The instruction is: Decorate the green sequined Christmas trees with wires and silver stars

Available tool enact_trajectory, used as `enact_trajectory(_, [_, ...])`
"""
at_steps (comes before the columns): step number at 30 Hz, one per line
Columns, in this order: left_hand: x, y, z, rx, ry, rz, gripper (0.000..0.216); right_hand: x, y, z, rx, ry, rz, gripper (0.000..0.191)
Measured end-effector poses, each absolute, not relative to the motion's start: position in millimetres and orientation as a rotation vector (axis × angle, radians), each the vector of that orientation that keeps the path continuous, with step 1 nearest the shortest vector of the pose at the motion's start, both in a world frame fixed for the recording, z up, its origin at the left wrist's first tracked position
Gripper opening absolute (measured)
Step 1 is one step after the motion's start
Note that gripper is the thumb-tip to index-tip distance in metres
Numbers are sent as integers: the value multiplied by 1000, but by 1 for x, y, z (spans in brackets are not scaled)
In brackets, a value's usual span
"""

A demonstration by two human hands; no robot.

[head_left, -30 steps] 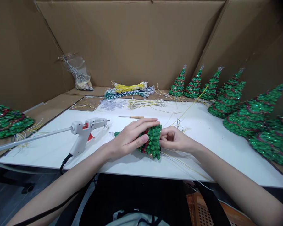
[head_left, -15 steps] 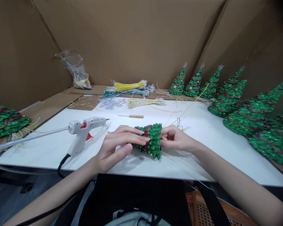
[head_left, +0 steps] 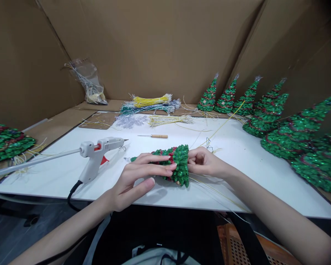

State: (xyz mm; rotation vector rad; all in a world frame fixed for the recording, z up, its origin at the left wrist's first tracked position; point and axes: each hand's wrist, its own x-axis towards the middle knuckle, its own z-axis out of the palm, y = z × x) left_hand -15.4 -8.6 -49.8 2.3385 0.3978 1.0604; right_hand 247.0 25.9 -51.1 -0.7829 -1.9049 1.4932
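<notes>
my left hand (head_left: 132, 180) lies over a small green tree (head_left: 183, 162), fingers long and a little spread, the fingertips resting on its red garland and the thumb standing off to the near side. the tree is on its side on the white bench (head_left: 234, 147), right in front of me, its tip to the left and its wide base to the right. my right hand (head_left: 205, 162) is at that base with the fingers curled in; i cannot tell whether they pinch anything, since the tips are hidden at the base. thin wires (head_left: 222, 195) run from beside the base to the near edge.

to my left a white glue gun (head_left: 89, 169) points its nozzle to the right, with a long glue stick (head_left: 44, 159) sticking out behind. beyond the tree lies an awl (head_left: 159, 136) with a wooden handle. farther back are a yellow bundle (head_left: 151, 100) on top of blue and green ones, a yellow-and-white bundle (head_left: 169, 120) just in front, and a clear, glittery pile (head_left: 131, 121) beside it. a plastic bag (head_left: 91, 82) leans at the back left. more green trees (head_left: 295, 129) stand in a row along my right.
</notes>
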Motion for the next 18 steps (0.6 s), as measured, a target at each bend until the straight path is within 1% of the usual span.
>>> enact_trajectory(4, [-18,-9,-52,2337,409,1044,34,250,27,-48,-763,-1913,1555,27])
enact_trajectory(10, [-19,-9,-52,2342,401,1044,35,256,29,-51,-711,-1794,1738,33])
enact_trajectory(18, [-19,-11,-54,2362,409,1013,36,257,31,-61,-625,-1677,1863,37])
